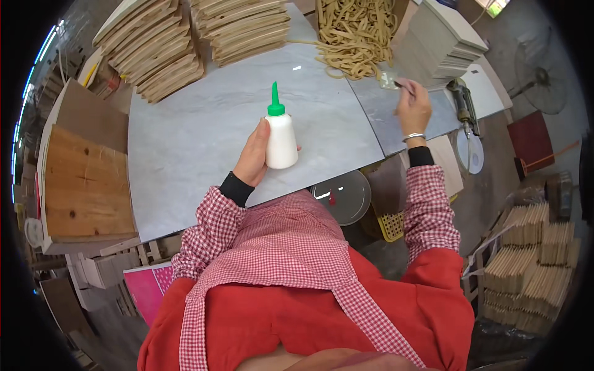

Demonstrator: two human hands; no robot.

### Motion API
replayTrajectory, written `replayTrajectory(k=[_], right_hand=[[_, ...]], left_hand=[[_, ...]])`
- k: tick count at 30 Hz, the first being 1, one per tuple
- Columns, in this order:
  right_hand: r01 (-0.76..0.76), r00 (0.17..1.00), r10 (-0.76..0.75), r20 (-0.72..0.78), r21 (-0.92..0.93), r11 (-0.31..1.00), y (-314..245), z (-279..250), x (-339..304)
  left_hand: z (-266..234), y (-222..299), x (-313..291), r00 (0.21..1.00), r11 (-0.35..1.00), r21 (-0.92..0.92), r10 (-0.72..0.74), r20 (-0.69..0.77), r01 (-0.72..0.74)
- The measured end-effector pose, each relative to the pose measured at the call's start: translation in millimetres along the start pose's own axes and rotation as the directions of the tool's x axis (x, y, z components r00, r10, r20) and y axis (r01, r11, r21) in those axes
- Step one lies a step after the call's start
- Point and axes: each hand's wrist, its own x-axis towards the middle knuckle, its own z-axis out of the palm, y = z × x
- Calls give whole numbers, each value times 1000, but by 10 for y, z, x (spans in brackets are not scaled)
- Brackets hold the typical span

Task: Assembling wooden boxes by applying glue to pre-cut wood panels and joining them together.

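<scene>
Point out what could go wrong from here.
The white bottle, held only by the left hand, might slip. Loose tan strips spread on the tabletop could snag the nearby right hand. The handheld tool, lying to that hand's right, might get knocked.

Soft, even light bathes your gray tabletop (334, 123), leaving a small glare spot. Bluish-white light strips (46, 46) glow at left as fisheye distortion bends your surroundings toward black corners.

The bottle (282, 143) at twelve o'clock is smooth plastic! At ten, the tabletop (185, 123) gleams glossy; at two, the metal bangle (414, 136) shines.
</scene>
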Motion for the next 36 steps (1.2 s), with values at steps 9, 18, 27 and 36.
replayTrajectory(k=[9, 18, 27, 36], right_hand=[[56, 774, 421, 474, -713, 699, 506, 58, 44], [72, 982, -56, 180, -80, 994, 66, 798, 285], [-418, 809, 4, 587, 571, 706, -1282, 442, -840], [-255, 964, 242, 111, 113, 960, 269, 267, -733]], left_hand=[[21, 24, 148, 999, 999, 33, 43, 3, -43], [-128, -186, 331, 991, 987, 153, 57, -121, -39], [350, -32, 650, 952, 913, 274, 278, 126, -303], [-274, 1636, 1018, 510, 197, 899, 859, 34, -391]])
